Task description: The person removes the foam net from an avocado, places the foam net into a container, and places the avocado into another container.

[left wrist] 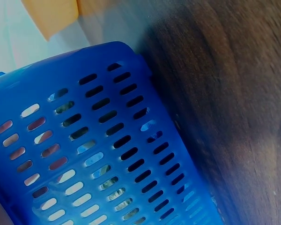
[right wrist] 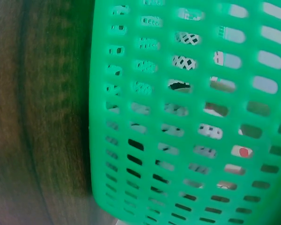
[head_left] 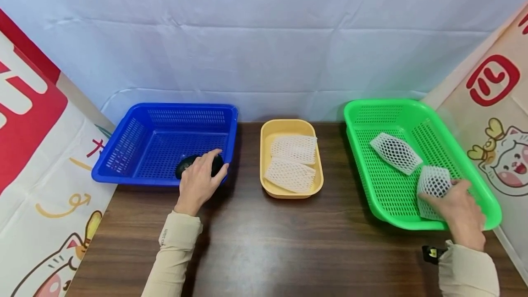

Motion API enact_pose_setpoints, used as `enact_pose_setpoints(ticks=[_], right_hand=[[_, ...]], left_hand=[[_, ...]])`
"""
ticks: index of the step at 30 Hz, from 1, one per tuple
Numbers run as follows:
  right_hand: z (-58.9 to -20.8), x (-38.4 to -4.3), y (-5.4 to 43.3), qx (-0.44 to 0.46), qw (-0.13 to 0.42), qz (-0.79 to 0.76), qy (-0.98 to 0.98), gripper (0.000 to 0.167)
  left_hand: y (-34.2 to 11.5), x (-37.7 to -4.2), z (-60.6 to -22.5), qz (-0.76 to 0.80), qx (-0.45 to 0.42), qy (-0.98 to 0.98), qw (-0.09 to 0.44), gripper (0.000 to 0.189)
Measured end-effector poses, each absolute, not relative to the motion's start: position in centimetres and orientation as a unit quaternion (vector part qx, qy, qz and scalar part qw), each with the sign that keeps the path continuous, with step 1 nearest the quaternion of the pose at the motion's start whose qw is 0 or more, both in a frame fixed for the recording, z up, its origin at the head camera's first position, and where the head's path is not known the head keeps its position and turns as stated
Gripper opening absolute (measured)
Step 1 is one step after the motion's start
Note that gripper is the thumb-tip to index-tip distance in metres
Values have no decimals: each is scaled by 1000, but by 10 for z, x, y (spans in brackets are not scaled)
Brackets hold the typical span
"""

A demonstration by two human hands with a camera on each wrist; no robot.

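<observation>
In the head view my left hand (head_left: 200, 175) reaches over the near rim of the blue basket (head_left: 165, 180) and grips a smooth black rounded object (head_left: 184, 165), which shows on both sides of the fingers. My right hand (head_left: 459, 207) is inside the green basket (head_left: 365, 182) at its near right corner. Its thumb and fingers hold a white foam net sleeve (head_left: 431, 180), with something dark showing through the mesh. Farther back in that basket lies another bulging net sleeve (head_left: 396, 152). Basket walls hide both hands' fingers in the wrist views.
Between the baskets stands a yellow tub (head_left: 268, 127) with two flat white net sleeves (head_left: 294, 148) in it. A small black item (head_left: 432, 254) lies by the right cuff on the wooden table (head_left: 264, 237). White cloth (head_left: 255, 49) hangs behind, with printed panels at both sides.
</observation>
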State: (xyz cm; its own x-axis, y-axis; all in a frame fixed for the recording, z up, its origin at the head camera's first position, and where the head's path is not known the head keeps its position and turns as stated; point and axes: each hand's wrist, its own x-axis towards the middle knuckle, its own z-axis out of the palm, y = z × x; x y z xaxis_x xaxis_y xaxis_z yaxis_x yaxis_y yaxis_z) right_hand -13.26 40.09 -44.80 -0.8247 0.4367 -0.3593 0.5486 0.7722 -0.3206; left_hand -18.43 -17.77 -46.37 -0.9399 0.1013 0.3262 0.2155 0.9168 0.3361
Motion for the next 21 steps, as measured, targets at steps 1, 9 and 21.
enact_pose_setpoints(ticks=[1,9,21], right_hand=[[-448,-133,401,263,137,-212,931,111],[-450,-133,404,226,136,-204,943,112],[-453,-129,405,192,47,-239,951,103]], left_hand=[[-178,-184,-463,-187,-80,-967,153,50],[-177,-184,-462,-193,-74,-969,138,51],[-179,-184,-462,-201,-65,-970,123,53]])
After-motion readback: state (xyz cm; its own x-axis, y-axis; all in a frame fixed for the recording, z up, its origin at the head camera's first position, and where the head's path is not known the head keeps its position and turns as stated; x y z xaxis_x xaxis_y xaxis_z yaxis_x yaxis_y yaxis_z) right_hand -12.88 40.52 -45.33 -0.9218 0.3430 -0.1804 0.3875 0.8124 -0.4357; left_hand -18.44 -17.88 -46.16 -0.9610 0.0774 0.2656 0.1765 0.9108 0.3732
